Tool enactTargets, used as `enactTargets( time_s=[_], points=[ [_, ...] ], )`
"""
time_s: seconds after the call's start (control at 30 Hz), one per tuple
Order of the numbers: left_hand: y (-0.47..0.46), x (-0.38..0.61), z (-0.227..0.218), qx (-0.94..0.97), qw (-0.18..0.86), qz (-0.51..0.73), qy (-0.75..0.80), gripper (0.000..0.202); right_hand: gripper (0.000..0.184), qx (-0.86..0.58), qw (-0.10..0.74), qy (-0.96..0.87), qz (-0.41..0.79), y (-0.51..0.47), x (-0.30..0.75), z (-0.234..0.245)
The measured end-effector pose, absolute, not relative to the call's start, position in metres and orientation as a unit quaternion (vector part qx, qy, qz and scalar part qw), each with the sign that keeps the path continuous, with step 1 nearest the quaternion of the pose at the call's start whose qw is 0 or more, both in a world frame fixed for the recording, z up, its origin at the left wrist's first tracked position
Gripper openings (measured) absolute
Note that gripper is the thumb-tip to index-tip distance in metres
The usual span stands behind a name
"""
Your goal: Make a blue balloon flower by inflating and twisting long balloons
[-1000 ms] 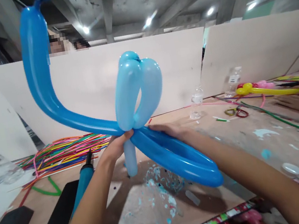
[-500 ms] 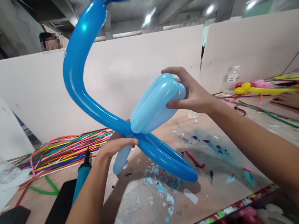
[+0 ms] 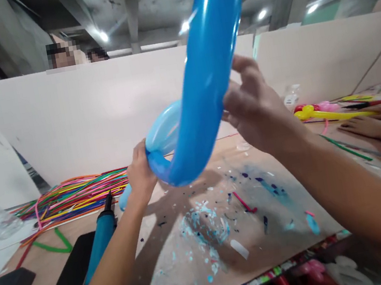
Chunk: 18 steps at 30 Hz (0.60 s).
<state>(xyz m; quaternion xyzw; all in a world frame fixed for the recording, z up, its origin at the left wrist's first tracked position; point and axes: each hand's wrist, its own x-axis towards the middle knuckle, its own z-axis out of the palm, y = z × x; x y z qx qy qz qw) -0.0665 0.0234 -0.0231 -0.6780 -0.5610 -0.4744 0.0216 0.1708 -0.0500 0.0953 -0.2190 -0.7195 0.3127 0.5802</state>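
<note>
A balloon figure hangs above the table. It has a long, curved dark blue balloon (image 3: 207, 70) and pale blue lobes (image 3: 163, 125) partly hidden behind it. My left hand (image 3: 141, 173) is closed around the twisted joint where the colours meet. A pale blue end (image 3: 125, 197) pokes out below that hand. At the right edge of the dark blue length is my right hand (image 3: 254, 106), blurred, with bent fingers partly hidden. Whether it grips the balloon I cannot make out.
Uninflated balloons (image 3: 85, 193) lie in a bundle at left, by a teal hand pump (image 3: 100, 239) and a black phone (image 3: 67, 279). Scraps (image 3: 205, 223) litter the tabletop. A white partition (image 3: 97, 114) stands behind. Another person's hands (image 3: 367, 123) rest at right near a yellow balloon (image 3: 336, 114).
The dark blue length has swung from the left towards the right and nearer to me. My left hand has moved left and up with the joint. The pale lobes are now partly covered.
</note>
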Motion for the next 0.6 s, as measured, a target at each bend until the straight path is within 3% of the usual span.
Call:
enactTargets(
  time_s=[0.07,0.17,0.27,0.33,0.43,0.5,0.6],
  points=[
    [0.021,-0.065,-0.028,-0.666,0.108,-0.445,-0.589,0.066,0.059,-0.209,0.588,-0.665,0.410,-0.053,0.171,0.098],
    [0.028,-0.068,-0.036,-0.665,0.119,-0.467,-0.571,0.081,0.037,-0.188,0.632,-0.626,0.416,-0.051,0.180,0.092],
    [0.040,-0.077,-0.037,-0.622,0.005,-0.557,-0.551,0.109,0.031,-0.154,0.647,-0.646,0.375,-0.043,0.193,0.079],
    [0.045,-0.085,-0.033,-0.580,-0.147,-0.565,-0.567,0.115,0.033,-0.116,0.619,-0.676,0.383,-0.037,0.201,0.072],
    [0.046,-0.098,-0.028,-0.595,-0.426,-0.454,-0.508,0.075,0.050,-0.038,0.542,-0.720,0.431,-0.028,0.209,0.063],
    [0.045,-0.104,-0.030,-0.613,-0.528,-0.387,-0.442,0.052,0.055,-0.003,0.496,-0.743,0.449,-0.023,0.211,0.059],
    [0.049,-0.107,-0.040,-0.595,-0.581,-0.395,-0.390,0.058,0.045,-0.028,0.458,-0.769,0.445,-0.010,0.210,0.051]
  ],
)
